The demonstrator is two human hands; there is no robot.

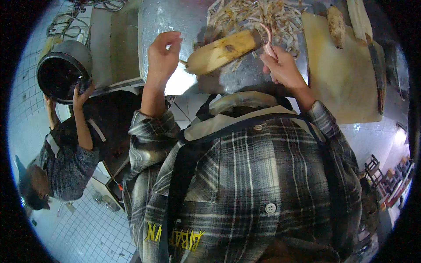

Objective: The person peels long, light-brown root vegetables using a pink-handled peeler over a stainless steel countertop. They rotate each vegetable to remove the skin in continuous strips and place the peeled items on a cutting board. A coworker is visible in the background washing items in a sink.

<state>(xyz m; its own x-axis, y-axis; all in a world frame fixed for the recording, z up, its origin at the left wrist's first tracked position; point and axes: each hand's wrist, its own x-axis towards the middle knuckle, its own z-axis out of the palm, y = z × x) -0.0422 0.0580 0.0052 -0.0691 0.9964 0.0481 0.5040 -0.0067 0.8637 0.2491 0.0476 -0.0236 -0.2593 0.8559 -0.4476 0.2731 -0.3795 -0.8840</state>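
Observation:
My left hand [164, 54] is raised near the left end of a long, yellowish root-like vegetable [227, 51], its fingers curled with the tips together and nothing visible in them. The vegetable lies slanted on the metal worktop [210, 83], with a dark spot on its upper side. In my right hand [283, 65] is the handle of a pink, curved hand tool [268, 41], probably a peeler, close to the vegetable's right end. Its working end is hard to make out. A heap of thin peelings [279, 16] spreads behind the vegetable and the tool.
On the right, a yellowed cutting board [342, 82] bears a brown tuber-like vegetable [335, 28], a paler long one [360, 21] and a dark long-bladed knife [376, 79]. At left, another person [69, 164] holds a dark bucket [62, 75] beside a metal counter [115, 42].

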